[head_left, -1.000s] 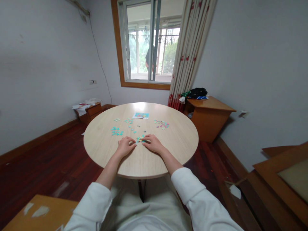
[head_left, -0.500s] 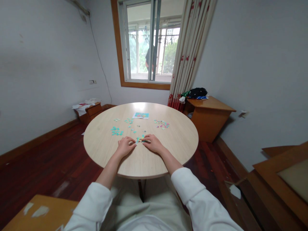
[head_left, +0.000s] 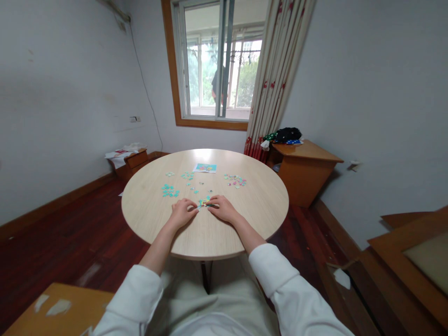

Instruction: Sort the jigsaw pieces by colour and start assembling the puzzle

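A small cluster of joined jigsaw puzzle pieces [head_left: 203, 203], teal with yellow, lies on the round table [head_left: 150, 219] between my hands. At its left edge, the thumb and fingertips of my left hand [head_left: 184, 212] are pinched on a small pale puzzle piece. My right hand [head_left: 222, 209] is bent over the right side of the cluster, thumb and fingers gripping its edge. The fingers partly cover the cluster. Just beyond are several loose pieces [head_left: 196, 192]. Farther back lies a picture card [head_left: 206, 168] with a teal background.
Teal pieces [head_left: 170, 191] form a group on the left, with smaller groups behind. Pink and mixed pieces [head_left: 235, 180] lie to the right. A wooden cabinet [head_left: 301, 168] with cloths on it stands behind the table. Beyond the window [head_left: 203, 70] a person is partly visible.
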The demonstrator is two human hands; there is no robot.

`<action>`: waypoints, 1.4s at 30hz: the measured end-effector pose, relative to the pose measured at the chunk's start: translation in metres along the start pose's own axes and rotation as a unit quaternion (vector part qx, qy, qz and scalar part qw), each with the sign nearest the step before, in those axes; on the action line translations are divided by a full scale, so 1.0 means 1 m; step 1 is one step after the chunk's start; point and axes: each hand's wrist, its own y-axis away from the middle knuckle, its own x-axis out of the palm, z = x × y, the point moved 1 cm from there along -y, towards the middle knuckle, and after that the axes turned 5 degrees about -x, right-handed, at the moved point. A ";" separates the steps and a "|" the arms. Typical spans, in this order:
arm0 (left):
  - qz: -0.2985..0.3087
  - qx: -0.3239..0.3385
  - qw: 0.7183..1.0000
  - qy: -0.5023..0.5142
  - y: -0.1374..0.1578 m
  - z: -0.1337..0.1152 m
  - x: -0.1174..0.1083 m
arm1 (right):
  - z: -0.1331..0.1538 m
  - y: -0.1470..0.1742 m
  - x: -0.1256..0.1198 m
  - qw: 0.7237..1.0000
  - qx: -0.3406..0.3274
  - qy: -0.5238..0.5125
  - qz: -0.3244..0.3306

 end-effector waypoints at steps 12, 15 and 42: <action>-0.004 -0.006 1.000 0.018 -0.003 0.004 0.002 | -0.001 0.000 0.000 1.000 -0.001 -0.001 0.001; -0.007 -0.009 1.000 0.022 -0.004 0.006 0.002 | -0.001 0.000 0.000 1.000 -0.001 -0.003 -0.001; 0.003 -0.009 1.000 0.012 -0.001 0.004 0.000 | -0.003 -0.001 0.001 1.000 0.002 0.004 0.002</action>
